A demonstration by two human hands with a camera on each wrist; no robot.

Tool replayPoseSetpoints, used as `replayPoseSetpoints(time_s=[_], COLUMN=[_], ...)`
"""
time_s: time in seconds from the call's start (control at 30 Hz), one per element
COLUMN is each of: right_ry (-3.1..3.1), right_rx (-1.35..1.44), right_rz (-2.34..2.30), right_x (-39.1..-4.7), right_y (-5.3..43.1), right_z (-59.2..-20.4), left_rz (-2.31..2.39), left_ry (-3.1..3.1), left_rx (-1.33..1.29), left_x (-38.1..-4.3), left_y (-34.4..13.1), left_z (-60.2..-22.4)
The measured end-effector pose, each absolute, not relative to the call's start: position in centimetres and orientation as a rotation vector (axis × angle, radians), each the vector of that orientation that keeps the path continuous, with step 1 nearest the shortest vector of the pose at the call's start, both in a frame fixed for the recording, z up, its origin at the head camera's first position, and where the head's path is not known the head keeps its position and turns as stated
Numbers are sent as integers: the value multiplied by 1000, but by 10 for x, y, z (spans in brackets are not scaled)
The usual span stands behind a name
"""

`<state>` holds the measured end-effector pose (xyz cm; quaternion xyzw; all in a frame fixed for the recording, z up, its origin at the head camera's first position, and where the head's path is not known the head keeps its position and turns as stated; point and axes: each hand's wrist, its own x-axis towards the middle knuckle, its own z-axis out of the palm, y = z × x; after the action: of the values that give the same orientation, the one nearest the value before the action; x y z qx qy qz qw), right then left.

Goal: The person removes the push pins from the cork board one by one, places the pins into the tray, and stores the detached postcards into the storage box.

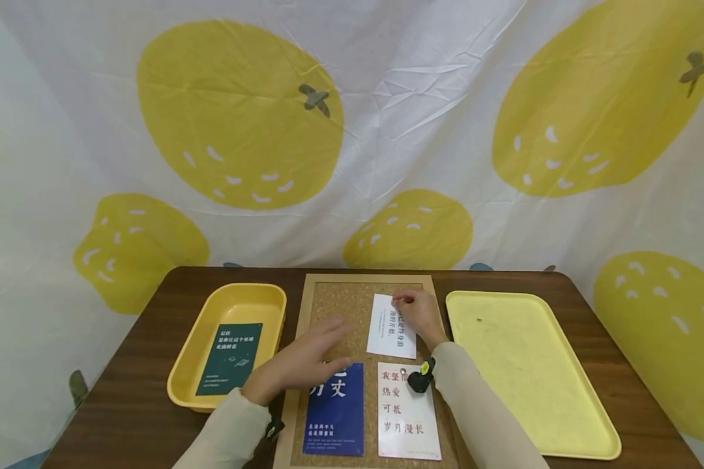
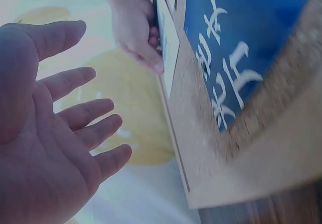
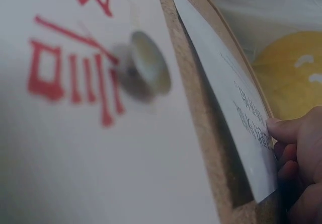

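Note:
My right hand (image 1: 420, 316) pinches a small white card with black lettering (image 1: 382, 333) near its upper right, over the cork board (image 1: 341, 298). In the right wrist view, the thumb (image 3: 289, 130) lies on the card's edge, with the other fingers curled behind it. The card's near edge stands off the cork there. Open and spread, my left hand (image 1: 302, 358) hovers over the board's left side, holding nothing. Below it is a blue card with white lettering (image 1: 336, 420). A white card with red lettering (image 1: 407, 438) lies beside that, with a pushpin (image 3: 151, 65) near its top edge.
To the left stands a deep yellow tub (image 1: 180, 368) with a dark green card (image 1: 230, 358) in it. A shallow pale yellow tray (image 1: 522, 371) lies to the right on the dark wooden table (image 1: 135, 365). Behind hangs a white cloth with yellow fruit prints (image 1: 375, 150).

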<state>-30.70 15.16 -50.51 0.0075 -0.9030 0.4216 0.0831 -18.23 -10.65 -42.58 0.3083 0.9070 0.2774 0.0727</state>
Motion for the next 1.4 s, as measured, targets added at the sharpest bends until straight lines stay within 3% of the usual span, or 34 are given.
replayPoseSetpoints(time_s=[0.37,0.73,1.4], right_ry=[-2686,-2696,-2702], right_rx=[33,5,48], right_rz=[1250,1242,1171], right_x=[-305,-306,-306], right_y=[152,151,150], right_z=[-502,-501,-504], left_rz=[628,344,87], left_ry=[2676,2666,2668], left_rx=[1033,883,917], left_x=[-203,-218,-224], left_y=[-69,-39,-29], left_z=[-440,-455,-462])
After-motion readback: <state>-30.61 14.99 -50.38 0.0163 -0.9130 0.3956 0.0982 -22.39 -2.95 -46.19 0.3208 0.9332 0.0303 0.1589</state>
